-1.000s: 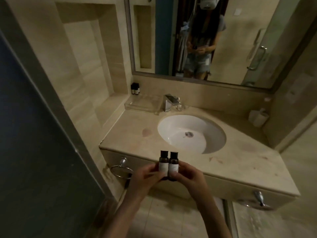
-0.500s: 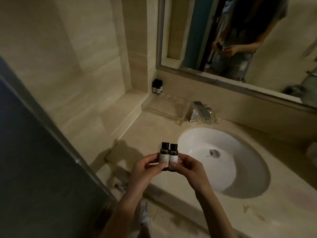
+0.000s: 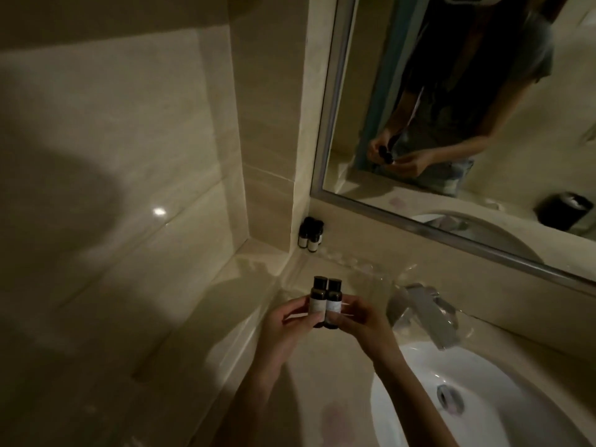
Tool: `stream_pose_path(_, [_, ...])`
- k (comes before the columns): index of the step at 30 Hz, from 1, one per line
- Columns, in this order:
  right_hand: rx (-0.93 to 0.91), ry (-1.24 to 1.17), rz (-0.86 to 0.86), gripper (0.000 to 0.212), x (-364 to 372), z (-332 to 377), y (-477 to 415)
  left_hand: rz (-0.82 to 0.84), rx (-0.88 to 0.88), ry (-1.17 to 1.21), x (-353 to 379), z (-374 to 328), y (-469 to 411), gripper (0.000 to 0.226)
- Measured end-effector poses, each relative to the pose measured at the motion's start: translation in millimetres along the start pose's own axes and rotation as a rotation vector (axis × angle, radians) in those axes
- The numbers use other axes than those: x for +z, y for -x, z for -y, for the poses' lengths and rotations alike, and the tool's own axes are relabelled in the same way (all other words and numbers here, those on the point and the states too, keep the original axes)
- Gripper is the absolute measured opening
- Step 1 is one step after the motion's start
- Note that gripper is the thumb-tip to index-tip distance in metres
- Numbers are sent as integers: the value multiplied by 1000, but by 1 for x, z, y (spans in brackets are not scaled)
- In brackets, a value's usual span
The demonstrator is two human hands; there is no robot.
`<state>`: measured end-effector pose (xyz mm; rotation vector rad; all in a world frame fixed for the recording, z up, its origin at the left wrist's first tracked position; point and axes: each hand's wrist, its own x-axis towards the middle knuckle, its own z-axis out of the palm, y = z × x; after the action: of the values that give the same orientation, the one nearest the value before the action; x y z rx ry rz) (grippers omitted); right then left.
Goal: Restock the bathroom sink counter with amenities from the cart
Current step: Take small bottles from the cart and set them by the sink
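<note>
Labels on bottles (image 3: 325, 302) unreadable, bases behind fingers (image 3: 342, 321); sink (image 3: 483, 382) cut by edge.

hotel-style bathroom | white sink (image 3: 503, 411) in stone counter (image 3: 325, 379) | chrome tap (image 3: 425, 314) | wall mirror (image 3: 467, 101) | tiled walls

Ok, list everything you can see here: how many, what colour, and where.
held bottles: two, dark with pale labels, upright side by side above the counter
corner bottles: at least two, dark with pale labels, back corner below the mirror
clear tray: one, transparent, counter beside the faucet
faucet: one, silver, behind the basin
basin: one, white, set into the counter
drain: one, metal, basin floor
counter: one, beige, along the wall
mirror: one, silver-framed, above the faucet
dark container: one, black, seen only as a reflection
left hand: grip on the left bottle
right hand: grip on the right bottle
</note>
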<state>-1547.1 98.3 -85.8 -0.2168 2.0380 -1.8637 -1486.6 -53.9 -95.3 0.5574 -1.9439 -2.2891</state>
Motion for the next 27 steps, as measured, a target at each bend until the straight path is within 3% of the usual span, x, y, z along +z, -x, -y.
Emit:
stream_pose_path(12, [96, -60, -136, 25, -21, -52, -129, 38, -127, -31, 20, 45, -144, 38])
stream_pose_path(17, [57, 9, -172, 30, -16, -80, -163, -76, -117, -26, 25, 62, -172, 37])
stream_pose_path(22, [15, 28, -215, 31, -8, -90, -178, -199, -85, -75, 32, 69, -181, 21])
stream_pose_path(27, [-29, -4, -325, 32, -2, -89, -184, -205, -144, -8, 28, 74, -187, 26])
